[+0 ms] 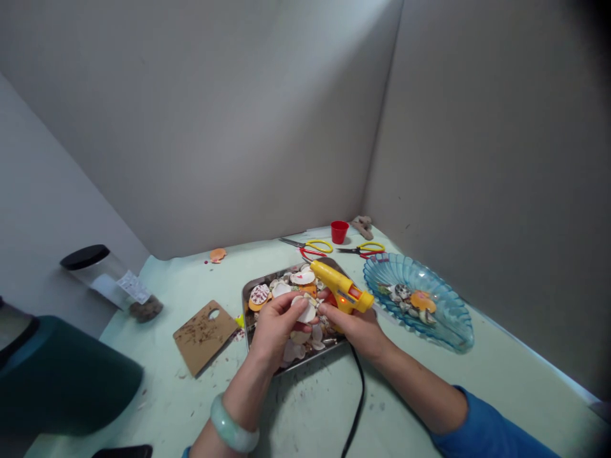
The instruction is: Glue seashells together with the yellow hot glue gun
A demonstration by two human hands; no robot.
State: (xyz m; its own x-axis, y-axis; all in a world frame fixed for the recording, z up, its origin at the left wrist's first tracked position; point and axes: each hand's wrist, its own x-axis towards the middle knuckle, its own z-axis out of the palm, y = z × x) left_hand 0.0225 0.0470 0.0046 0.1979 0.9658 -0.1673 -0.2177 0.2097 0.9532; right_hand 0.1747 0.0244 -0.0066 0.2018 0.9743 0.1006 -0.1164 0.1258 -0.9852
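Note:
My left hand is closed on a white seashell, pinched by thumb and fingers above the tray. My right hand is wrapped around a yellow hot glue gun, its nozzle towards the upper left and a small orange light lit. The right thumb and fingertip reach the shell's edge, at a small pale piece too small to name. Below both hands, a metal tray holds many loose shells, white, orange and spotted. A black cord runs down from beneath the right hand.
A blue glass dish with shells stands right. Behind are two pairs of scissors, a red cup and driftwood. A brown board, a black-lidded jar and a dark green container are left.

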